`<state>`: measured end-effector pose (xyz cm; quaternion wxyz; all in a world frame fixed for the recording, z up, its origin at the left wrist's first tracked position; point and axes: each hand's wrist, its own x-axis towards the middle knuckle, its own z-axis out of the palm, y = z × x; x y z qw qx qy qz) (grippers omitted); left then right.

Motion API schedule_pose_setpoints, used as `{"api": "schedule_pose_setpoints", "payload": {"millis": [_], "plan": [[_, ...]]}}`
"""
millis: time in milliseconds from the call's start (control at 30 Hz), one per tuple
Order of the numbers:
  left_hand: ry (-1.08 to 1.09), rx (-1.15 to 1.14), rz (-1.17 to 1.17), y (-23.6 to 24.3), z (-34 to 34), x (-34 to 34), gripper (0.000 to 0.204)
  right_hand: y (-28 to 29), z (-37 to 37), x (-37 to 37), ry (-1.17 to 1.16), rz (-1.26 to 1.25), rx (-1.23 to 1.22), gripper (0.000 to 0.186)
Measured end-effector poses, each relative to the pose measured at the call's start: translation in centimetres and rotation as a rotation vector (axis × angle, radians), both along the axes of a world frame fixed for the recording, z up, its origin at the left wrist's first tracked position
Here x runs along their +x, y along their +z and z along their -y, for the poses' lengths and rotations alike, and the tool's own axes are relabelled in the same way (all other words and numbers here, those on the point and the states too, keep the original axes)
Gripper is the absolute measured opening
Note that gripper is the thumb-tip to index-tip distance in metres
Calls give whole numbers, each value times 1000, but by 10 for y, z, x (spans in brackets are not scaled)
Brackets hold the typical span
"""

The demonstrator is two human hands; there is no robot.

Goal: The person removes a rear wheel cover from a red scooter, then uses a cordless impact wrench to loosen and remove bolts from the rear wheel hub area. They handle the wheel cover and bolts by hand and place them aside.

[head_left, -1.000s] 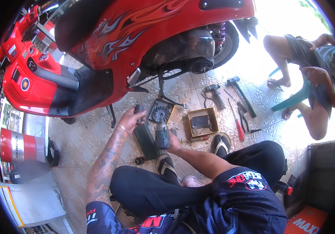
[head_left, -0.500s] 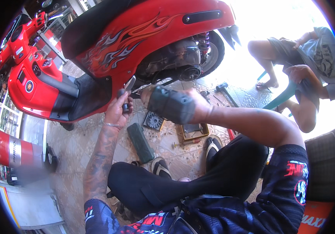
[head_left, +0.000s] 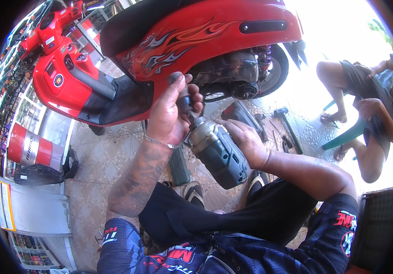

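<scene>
Grey-green body, dark casing: the driver (head_left: pixel 217 153) sits between both hands, raised in front of the chest and angled up-left toward the scooter (head_left: pixel 169 50). Right hand (head_left: pixel 244 141) is closed around the driver's body from the right side, fingers wrapped over the top. Left hand (head_left: pixel 171 109) is closed around the dark socket (head_left: pixel 183 98) at the driver's nose, thumb and fingers curled about it; a chain bracelet lies on that wrist.

Socket tip points at the scooter's underside, just below the red flame-painted panel; whether it touches any part there, cannot tell — the left hand hides the contact point.

Around: tiled floor (head_left: pixel 100 160) below, a dark flat block (head_left: pixel 179 165) lying on it beneath the left wrist, a hammer (head_left: pixel 288 123) and other loose tools to the right. Rear wheel (head_left: pixel 269 68) at upper right. Another person (head_left: pixel 365 114) sits well apart at the right edge. A red-and-white drum (head_left: pixel 29 146) stands at left.

Driver looks worn, its casing scuffed and dull.
</scene>
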<state>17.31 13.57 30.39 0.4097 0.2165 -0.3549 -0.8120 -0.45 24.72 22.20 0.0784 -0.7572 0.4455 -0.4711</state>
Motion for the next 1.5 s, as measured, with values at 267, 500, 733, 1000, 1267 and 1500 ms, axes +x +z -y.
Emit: {"api": "schedule_pose_setpoints", "payload": {"millis": [267, 500, 733, 1000, 1267, 1500], "plan": [[-33, -102, -38, -5, -4, -23, 24, -14, 3, -3, -181, -31, 26, 57], [-85, -122, -86, 0, -13, -30, 28, -13, 4, 1, -94, 164, 18, 54], [-112, -150, -100, 4, -21, -31, 34, -10, 4, 3, 0, 213, 54, 58], [-241, -253, -160, 4, -33, -28, 41, -3, 1, -5, 149, 318, 26, 48], [-166, -225, 125, -70, -1, -57, 39, -44, 12, -100, 150, 172, 258, 50], [-94, -132, 627, -176, 50, -98, 56, -192, 21, -120, -359, 398, 641, 59]]}}
